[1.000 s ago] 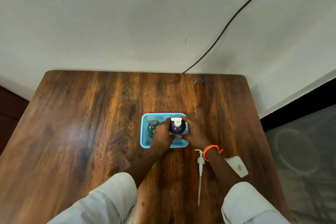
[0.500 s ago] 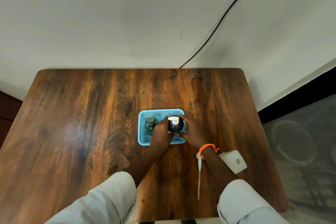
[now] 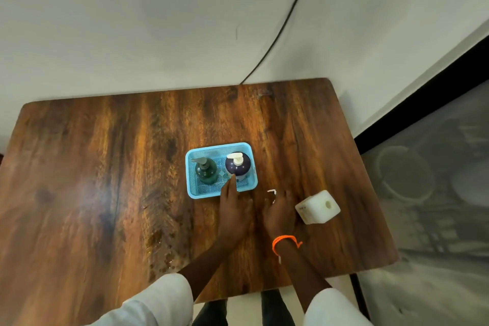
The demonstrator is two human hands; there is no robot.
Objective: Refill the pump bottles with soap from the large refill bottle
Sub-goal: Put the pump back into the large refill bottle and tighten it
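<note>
1. My left hand [image 3: 232,209] lies over the near edge of the basket [image 3: 247,150]. One finger reaches forward, its tip touching the base of the dark bottle [image 3: 237,167]; the other fingers are loosely bent and hold nothing.
2. My right hand [image 3: 279,210] is palm down over the surface [image 3: 92,180], just right of the left hand. It covers the top of the loose pump [image 3: 271,191], whose white tip shows past my fingertips. I cannot tell whether the fingers grip the pump or only rest on it.
3. An orange band [image 3: 284,241] circles my right wrist. A bit of the pump's tube shows just below it.
4. The refill bottle [image 3: 317,207], white and blocky, lies on its side just right of my right hand, its open mouth facing up toward me. I cannot tell whether my hand touches it.
5. The basket is blue and sits near the middle of the surface. Two pump bottles stand upright in it: the dark bottle with a white pump on the right, and a green bottle [image 3: 205,172] with a grey pump on the left, just beside each other.
6. The surface is brown wood. It has a wet-looking patch [image 3: 164,241] to the left of my left forearm.
7. A black cable [image 3: 288,16] runs down the pale wall [image 3: 132,21] behind the surface.
</note>
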